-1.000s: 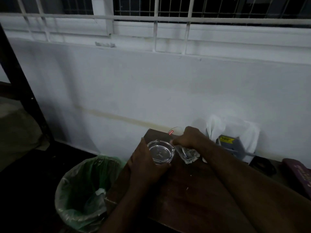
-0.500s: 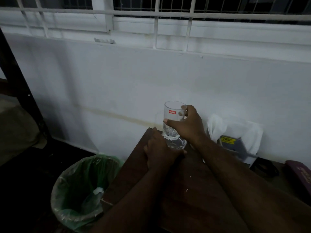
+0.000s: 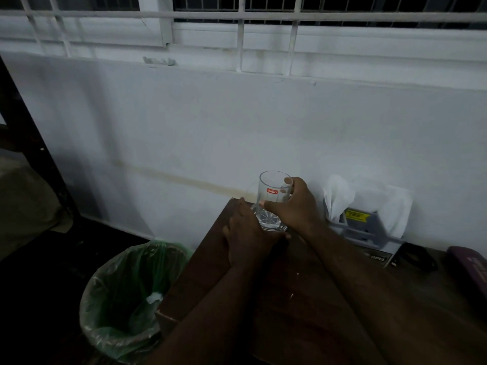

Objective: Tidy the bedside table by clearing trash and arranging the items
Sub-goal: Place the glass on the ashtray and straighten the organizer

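A clear drinking glass (image 3: 272, 187) with a red label stands upright at the far left corner of the dark wooden bedside table (image 3: 303, 306). My right hand (image 3: 295, 206) is wrapped around its side. Under the glass sits a clear glass ashtray (image 3: 271, 223), mostly hidden by my left hand (image 3: 247, 233), which holds it from the left. The glass appears to rest on or just above the ashtray; I cannot tell which.
A bin lined with a green bag (image 3: 131, 299) stands on the floor left of the table. A grey tissue holder with white tissues (image 3: 369, 219) sits against the white wall. A black item (image 3: 419, 256) and a dark maroon case (image 3: 471, 270) lie at the right.
One second ago the glass lay tipped on the table beside the ashtray. My right hand stood it upright over the ashtray, and my left hand slid the ashtray back toward the corner.
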`<state>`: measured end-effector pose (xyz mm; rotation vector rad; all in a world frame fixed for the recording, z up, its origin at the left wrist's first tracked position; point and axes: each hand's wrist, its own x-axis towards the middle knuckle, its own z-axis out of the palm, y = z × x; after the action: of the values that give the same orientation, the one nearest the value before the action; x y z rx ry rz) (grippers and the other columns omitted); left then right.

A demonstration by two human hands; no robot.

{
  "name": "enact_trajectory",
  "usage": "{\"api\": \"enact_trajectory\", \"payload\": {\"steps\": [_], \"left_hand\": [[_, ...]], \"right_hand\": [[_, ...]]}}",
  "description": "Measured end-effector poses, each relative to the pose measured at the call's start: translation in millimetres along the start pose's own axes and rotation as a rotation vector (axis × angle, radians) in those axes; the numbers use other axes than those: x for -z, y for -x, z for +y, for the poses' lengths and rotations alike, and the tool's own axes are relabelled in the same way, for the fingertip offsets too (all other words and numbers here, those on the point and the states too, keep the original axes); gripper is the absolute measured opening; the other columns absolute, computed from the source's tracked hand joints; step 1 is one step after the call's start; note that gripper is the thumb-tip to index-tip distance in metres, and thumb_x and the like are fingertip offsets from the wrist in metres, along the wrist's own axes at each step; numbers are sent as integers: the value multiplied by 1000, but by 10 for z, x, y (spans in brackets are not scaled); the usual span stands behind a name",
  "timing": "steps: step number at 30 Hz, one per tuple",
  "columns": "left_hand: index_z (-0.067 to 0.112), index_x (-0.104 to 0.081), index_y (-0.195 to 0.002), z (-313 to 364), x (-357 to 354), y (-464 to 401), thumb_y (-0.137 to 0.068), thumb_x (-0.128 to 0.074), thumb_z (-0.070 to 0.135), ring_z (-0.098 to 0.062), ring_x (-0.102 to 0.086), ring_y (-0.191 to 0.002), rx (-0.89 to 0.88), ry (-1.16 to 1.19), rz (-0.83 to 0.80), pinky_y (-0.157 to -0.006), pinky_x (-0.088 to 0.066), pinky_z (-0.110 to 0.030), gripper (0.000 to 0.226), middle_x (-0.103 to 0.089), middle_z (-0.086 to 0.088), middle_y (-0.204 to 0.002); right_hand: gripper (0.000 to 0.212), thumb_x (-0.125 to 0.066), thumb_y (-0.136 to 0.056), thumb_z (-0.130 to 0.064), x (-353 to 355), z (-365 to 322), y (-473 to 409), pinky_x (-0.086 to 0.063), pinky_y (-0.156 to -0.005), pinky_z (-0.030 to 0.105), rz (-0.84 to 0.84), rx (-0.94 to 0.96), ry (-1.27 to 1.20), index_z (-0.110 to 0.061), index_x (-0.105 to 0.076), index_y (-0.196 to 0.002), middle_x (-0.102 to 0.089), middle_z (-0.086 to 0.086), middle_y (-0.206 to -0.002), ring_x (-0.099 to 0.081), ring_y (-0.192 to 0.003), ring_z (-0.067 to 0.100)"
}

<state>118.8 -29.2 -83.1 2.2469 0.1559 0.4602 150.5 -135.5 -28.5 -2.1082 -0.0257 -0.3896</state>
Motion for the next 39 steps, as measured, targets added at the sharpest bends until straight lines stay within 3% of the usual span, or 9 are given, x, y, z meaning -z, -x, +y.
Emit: {"api": "enact_trajectory", "payload": {"steps": [7,18,21,24,27,30,35,37,39], "left_hand": [[18,-35,-140,-6,-14,-4,-39,-69,83,-21,-48,-126,-21,-77,-20,-106,-38,-50,125,-51,-2,-135],[20,-32,-143,-5,14,13,-41,-60,89,-23,-41,-132,-34,-137,-59,-108,-31,-49,126,-45,-2,-142],[19,-32,-142,-3,18,28,-45,-58,87,-25,-42,-131,-14,-106,-30,-108,-29,-51,121,-46,-5,-141],[15,-25,-146,90,28,99,-47,-51,94,-29,-35,-136,7,-90,41,-110,-26,-53,129,-39,-9,-147],[12,-33,-141,162,52,169,-69,-54,80,-32,-42,-130,-115,22,246,-105,-37,-53,101,-45,-13,-140],[19,-49,-124,254,-10,360,-83,-61,55,-11,-51,-105,-419,139,363,-89,-47,-35,55,-52,2,-117],[37,-42,-128,599,-432,815,-87,-60,50,3,-47,-120,-306,497,70,-101,-43,-25,46,-47,27,-121],[47,-37,-130,617,-528,832,-86,-60,45,14,-42,-120,-326,461,-13,-101,-37,-13,50,-44,38,-124],[42,-35,-137,598,-563,810,-86,-61,42,14,-41,-124,-325,405,-117,-105,-36,-19,57,-41,37,-132]], "right_hand": [[86,-89,-63,-30,-29,76,-49,-43,-80,23,-34,-22,-23,-14,-43,-134,-58,6,-130,-59,-112,22],[107,-89,-64,-28,175,-116,126,-47,-94,32,-121,-12,21,-11,-24,-147,-45,11,-145,-50,-123,21],[106,-87,-67,-30,557,-145,542,-46,-104,38,-175,136,102,-26,-22,-151,-40,-3,-150,-44,-133,15],[77,-82,-67,-41,1107,10,1053,-53,-85,20,-76,270,167,-46,-40,-131,-47,-29,-127,-54,-112,-4],[69,-87,-64,-28,1586,291,1214,-56,-76,22,170,115,130,-51,-45,-114,-52,-23,-116,-61,-98,3],[86,-89,-64,-21,1852,616,1065,-54,-85,40,230,-166,151,-24,-42,-135,-51,6,-131,-59,-107,23],[101,-88,-62,-22,1842,930,1009,-53,-94,44,49,-297,80,-18,-33,-146,-52,5,-138,-60,-112,22],[84,-87,-61,-19,1778,938,1018,-56,-84,36,3,-289,13,-28,-45,-133,-58,-3,-129,-63,-100,11],[71,-85,-61,-15,1743,920,1031,-57,-83,36,-26,-266,-31,-34,-50,-119,-63,-9,-121,-65,-97,8]]}}
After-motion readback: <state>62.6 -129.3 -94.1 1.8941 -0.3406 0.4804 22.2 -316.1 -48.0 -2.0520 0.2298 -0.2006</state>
